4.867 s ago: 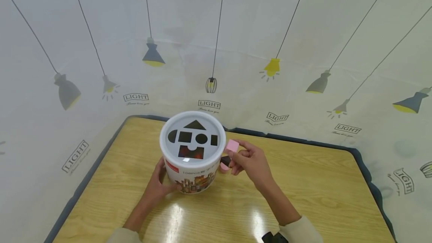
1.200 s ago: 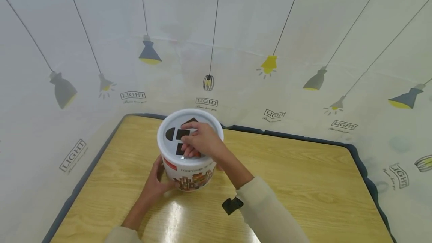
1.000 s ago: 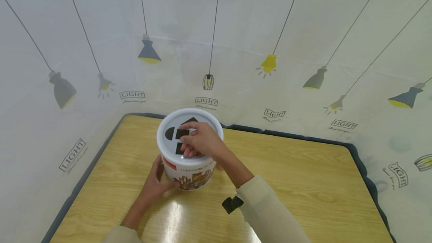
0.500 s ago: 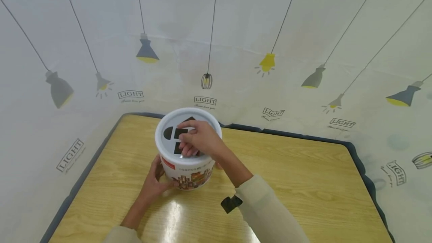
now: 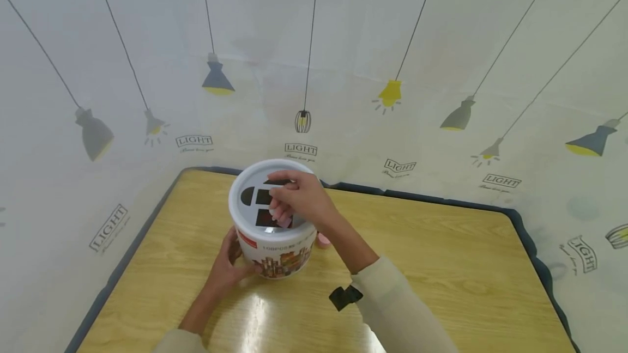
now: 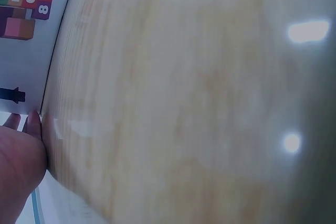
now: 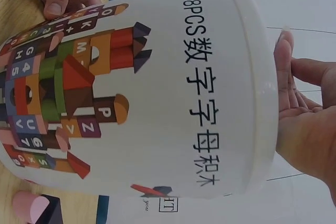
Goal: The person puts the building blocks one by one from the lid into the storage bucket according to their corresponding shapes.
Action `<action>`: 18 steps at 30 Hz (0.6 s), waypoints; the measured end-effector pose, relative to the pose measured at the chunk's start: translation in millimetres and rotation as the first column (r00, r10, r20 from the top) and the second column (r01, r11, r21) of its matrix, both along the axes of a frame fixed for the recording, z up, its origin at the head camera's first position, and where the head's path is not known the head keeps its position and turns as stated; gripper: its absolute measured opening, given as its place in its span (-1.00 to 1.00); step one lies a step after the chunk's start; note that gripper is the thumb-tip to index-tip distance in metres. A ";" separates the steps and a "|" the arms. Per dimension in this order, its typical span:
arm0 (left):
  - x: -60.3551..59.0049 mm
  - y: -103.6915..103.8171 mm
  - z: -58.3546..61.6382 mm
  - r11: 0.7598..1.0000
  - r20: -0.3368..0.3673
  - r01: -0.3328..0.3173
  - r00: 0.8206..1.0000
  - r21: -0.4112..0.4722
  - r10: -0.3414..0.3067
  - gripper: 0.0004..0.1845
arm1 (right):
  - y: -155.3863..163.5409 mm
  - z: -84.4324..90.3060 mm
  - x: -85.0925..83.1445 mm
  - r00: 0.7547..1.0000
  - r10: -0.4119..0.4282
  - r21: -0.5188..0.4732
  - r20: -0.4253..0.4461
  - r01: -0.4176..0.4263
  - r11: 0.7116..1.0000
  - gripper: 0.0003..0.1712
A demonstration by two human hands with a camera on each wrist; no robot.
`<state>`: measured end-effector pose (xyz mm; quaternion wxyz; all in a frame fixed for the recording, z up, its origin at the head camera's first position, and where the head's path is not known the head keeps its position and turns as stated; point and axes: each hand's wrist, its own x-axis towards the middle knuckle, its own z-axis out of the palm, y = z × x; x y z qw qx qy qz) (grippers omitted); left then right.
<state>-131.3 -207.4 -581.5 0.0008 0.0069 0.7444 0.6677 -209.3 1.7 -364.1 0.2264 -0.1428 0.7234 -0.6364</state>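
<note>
A white toy-block bucket [image 5: 282, 259], printed with letter blocks, stands upright on the table. Its white lid [image 5: 237, 217] has several dark shaped cutouts. My left hand [image 5: 228, 266] holds the bucket low on its left side, thumb across the front. Over the lid hovers my right hand [image 5: 309, 198], its index finger and thumb apart and the other fingers bent; no block shows plainly in it. In the right wrist view, a pink cylinder-shaped block [image 7: 29, 206] and a dark block [image 7: 52, 212] lie beside the bucket. Red shows dimly in the lower cutout.
The wooden table [image 5: 422, 266] extends to both sides and toward me. A dark edging [image 5: 382, 190] runs along its back. Behind it hangs a pale wall sheet [image 5: 353, 129] printed with lamps.
The right hand, earlier pinching a pink cube beside the bucket, came over the lid; that cube is out of sight. Just now it shifted slightly right, uncovering more cutouts. The left hand stayed.
</note>
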 end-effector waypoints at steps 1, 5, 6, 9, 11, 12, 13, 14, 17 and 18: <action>-0.1 0.0 0.1 1.000 0.001 -0.001 1.000 0.003 0.001 0.19 | 2.0 0.8 -0.1 1.000 -0.007 -0.007 0.004 0.007 1.000 -0.57; 1.0 0.4 0.6 1.000 0.003 0.000 1.000 0.005 0.000 0.19 | 10.3 -0.8 -1.0 1.000 -0.027 -0.002 -0.002 0.027 1.000 -0.58; 1.2 0.2 0.3 1.000 0.000 0.002 1.000 0.003 -0.002 0.19 | 12.4 -1.7 -1.4 0.999 -0.032 0.005 -0.008 0.032 0.999 -0.58; 1.0 0.0 -0.3 1.000 -0.014 0.001 1.000 -0.004 -0.001 0.18 | 18.5 -3.7 -2.7 0.998 -0.052 0.024 -0.023 0.053 0.998 -0.58; 0.7 -0.3 -0.3 1.000 -0.017 -0.001 1.000 -0.010 0.000 0.18 | 22.7 -4.4 -3.7 0.997 -0.071 0.031 -0.030 0.072 0.997 -0.57; 0.7 -0.2 -0.1 1.000 -0.019 0.000 1.000 -0.013 -0.001 0.18 | 25.0 -4.9 -4.2 0.996 -0.082 0.031 -0.032 0.083 0.996 -0.57; 0.6 -0.1 0.2 1.000 -0.022 0.001 1.000 -0.014 -0.002 0.18 | 27.4 -5.4 -4.7 0.995 -0.092 0.029 -0.033 0.093 0.995 -0.57; 0.6 0.0 0.3 1.000 -0.020 0.002 1.000 -0.017 -0.003 0.18 | 29.8 -6.1 -5.4 0.994 -0.102 0.025 -0.032 0.103 0.994 -0.57; 0.6 0.4 0.9 1.000 -0.018 0.006 1.000 -0.023 -0.006 0.19 | 37.5 -8.5 -7.5 0.992 -0.123 0.011 -0.029 0.123 0.992 -0.59; 0.4 0.3 0.7 1.000 -0.017 0.007 1.000 -0.022 -0.007 0.19 | 40.3 -8.9 -8.0 0.992 -0.126 0.009 -0.028 0.126 0.992 -0.59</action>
